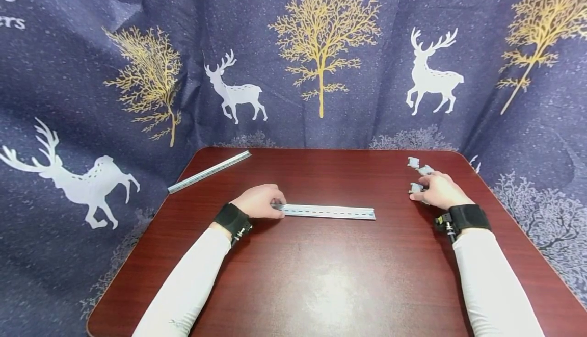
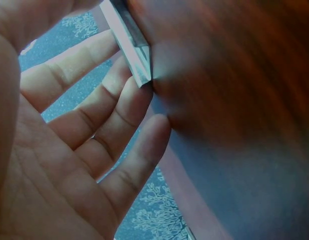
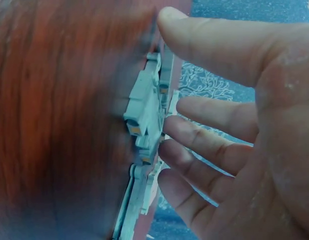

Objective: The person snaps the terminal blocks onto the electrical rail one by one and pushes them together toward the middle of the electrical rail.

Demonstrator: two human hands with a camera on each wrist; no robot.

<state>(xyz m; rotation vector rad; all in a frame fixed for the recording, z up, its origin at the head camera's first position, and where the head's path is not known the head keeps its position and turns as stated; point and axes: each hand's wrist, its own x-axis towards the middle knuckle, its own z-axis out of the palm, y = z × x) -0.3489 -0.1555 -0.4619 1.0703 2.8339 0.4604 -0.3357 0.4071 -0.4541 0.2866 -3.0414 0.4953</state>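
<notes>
A slotted metal DIN rail (image 1: 327, 211) lies across the middle of the table. My left hand (image 1: 260, 202) grips its left end, thumb on the near side and fingers on the far side; the left wrist view shows the rail end (image 2: 137, 62) against the fingers. At the right, my right hand (image 1: 444, 192) is over a small grey terminal block (image 1: 416, 187). Its thumb and fingers are spread about the terminal blocks (image 3: 143, 105) in the right wrist view, not closed on them. Whether a fingertip touches one I cannot tell.
Two more grey blocks, a far one (image 1: 413, 162) and one beside the right fingers (image 1: 425, 169), lie toward the back right. A second DIN rail (image 1: 208, 173) lies slanted at the table's back left. Behind the brown table (image 1: 330, 270) hangs a patterned cloth (image 1: 293, 123).
</notes>
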